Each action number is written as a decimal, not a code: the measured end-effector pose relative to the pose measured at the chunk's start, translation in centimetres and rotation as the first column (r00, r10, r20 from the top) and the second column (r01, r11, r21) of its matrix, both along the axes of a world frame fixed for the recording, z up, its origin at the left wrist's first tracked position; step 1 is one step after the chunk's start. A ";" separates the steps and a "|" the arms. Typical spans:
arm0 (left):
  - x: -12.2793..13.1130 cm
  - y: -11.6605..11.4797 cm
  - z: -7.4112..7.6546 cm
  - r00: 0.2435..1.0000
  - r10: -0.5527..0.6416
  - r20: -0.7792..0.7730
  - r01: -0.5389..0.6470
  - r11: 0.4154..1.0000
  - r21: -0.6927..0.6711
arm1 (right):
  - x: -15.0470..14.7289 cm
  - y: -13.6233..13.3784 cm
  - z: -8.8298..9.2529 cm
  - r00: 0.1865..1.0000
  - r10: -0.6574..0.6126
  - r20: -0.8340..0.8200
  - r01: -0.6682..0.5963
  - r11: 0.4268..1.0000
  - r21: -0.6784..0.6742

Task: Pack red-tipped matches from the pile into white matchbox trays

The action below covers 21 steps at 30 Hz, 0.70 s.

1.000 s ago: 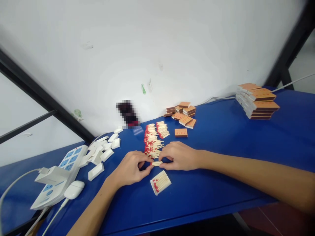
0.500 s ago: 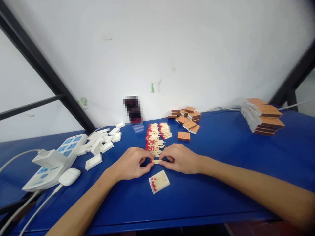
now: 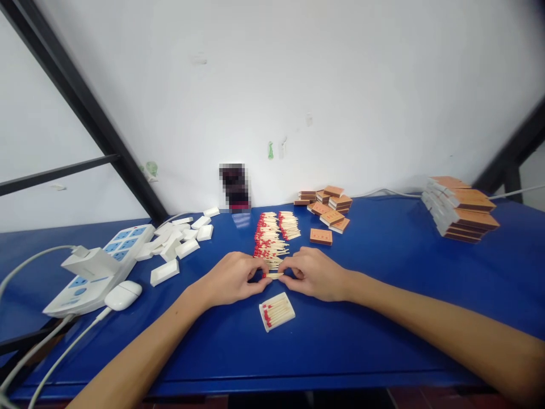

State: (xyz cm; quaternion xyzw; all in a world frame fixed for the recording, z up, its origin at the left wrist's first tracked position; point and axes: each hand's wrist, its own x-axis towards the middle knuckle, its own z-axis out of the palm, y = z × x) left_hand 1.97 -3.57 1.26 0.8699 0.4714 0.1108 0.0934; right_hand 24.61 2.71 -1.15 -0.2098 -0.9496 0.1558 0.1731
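My left hand (image 3: 232,279) and my right hand (image 3: 313,274) meet over the blue table (image 3: 383,318), both pinching the ends of a small bundle of matches (image 3: 273,275). Just behind the bundle lies a pile of loose red-tipped matches (image 3: 269,238). In front of my hands sits an open white matchbox tray (image 3: 276,311) partly filled with matches.
Several empty white trays (image 3: 179,244) lie at the left beside a white power strip (image 3: 100,267) and an earbud case (image 3: 122,295). Orange matchbox sleeves (image 3: 326,207) lie behind the matches; a taller stack of them (image 3: 462,210) stands at the far right. The wall runs along the table's back.
The camera has levelled and shifted, so the table now looks horizontal. Both hands stay together on the bundle of matches; nothing on the table has moved.
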 end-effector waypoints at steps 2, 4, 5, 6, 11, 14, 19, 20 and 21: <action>0.1 0.0 0.0 1.000 0.006 0.005 -0.006 1.000 -0.013 | 0.0 0.0 0.1 1.000 0.001 -0.001 -0.001 1.000 -0.002; 0.2 -0.1 0.1 1.000 0.009 0.007 -0.009 1.000 -0.029 | 0.0 0.0 0.1 1.000 0.002 -0.003 -0.002 1.000 -0.015; 0.2 -0.1 0.2 1.000 0.008 0.005 -0.008 0.999 -0.035 | 0.0 0.0 0.1 1.000 0.004 -0.007 -0.004 1.000 -0.024; 0.3 -0.2 0.2 1.000 0.008 0.000 -0.008 0.999 -0.037 | 0.0 0.0 0.1 1.000 0.006 -0.011 -0.006 0.999 -0.033; 0.5 -0.3 0.3 0.999 0.015 -0.042 -0.016 0.999 -0.039 | 0.0 0.0 0.1 1.000 -0.003 0.007 0.004 0.998 -0.056; 0.4 -0.3 0.1 0.998 0.006 -0.060 -0.008 0.999 -0.033 | 0.0 0.0 0.0 1.000 -0.020 0.020 0.020 0.998 -0.051; 0.2 -0.3 -0.2 0.990 0.010 -0.139 -0.007 1.000 0.023 | -0.1 0.1 0.0 1.000 -0.009 -0.003 0.008 0.998 -0.059; 0.2 -0.3 -0.2 0.988 0.008 -0.152 -0.001 0.999 0.045 | -0.1 0.1 0.0 1.000 0.001 -0.011 -0.001 0.998 -0.062; 0.1 -0.2 -0.2 0.987 0.004 -0.162 0.007 0.998 0.070 | -0.2 0.1 0.1 1.000 0.009 -0.017 -0.010 0.998 -0.062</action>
